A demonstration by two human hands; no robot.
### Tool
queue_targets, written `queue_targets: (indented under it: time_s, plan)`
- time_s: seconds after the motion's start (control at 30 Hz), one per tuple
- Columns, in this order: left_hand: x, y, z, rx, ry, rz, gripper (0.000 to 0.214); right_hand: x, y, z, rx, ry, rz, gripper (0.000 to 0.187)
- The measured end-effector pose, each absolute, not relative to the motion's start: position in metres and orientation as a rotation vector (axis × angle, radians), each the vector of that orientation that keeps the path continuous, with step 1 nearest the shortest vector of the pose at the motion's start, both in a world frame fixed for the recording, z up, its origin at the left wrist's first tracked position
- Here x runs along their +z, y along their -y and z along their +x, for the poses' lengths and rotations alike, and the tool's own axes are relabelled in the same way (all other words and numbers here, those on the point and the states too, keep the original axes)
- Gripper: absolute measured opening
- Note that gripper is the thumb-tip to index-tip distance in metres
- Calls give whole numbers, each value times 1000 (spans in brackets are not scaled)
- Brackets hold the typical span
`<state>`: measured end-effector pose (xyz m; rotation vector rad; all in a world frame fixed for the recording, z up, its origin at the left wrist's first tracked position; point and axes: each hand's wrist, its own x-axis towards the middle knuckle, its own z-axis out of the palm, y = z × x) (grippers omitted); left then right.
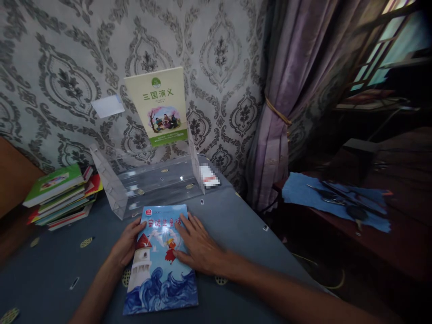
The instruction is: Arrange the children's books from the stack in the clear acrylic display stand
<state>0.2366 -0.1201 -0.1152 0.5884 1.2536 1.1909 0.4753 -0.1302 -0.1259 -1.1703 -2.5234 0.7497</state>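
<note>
A blue picture book [162, 283] with a lighthouse and waves on its cover lies face up on the cloth-covered table. My left hand [128, 240] grips its upper left edge, the thumb over the cover and the other fingers partly hidden. Across the upper right of the cover rests my right hand [199, 245], flat with its fingers spread. Beyond the book stands a clear acrylic rack [155, 175] with stepped shelves. One cream and green book [164, 105] is upright at the rack's back right.
On the left is a stack of several books [64, 193], a green one on top. A white card [108, 106] shows near the wall, and a blurred white item [209, 176] lies right of the rack. Farther right, a blue cloth [303, 193] carries dark tools beside the purple curtain [280, 103].
</note>
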Motion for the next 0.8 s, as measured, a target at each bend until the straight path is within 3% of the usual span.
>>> queue_targets:
  time_s: [0.3, 0.6, 0.8]
  plan:
    - [-123, 118, 233, 1186, -1230, 630, 39, -125, 130, 476, 736, 2548, -1180, 78]
    - [-120, 117, 238, 1249, -1287, 561, 20, -123, 130, 477, 717, 2567, -1174, 78]
    - [-114, 118, 239, 1238, -1336, 537, 18, -128, 128, 476, 663, 2570, -1152, 77]
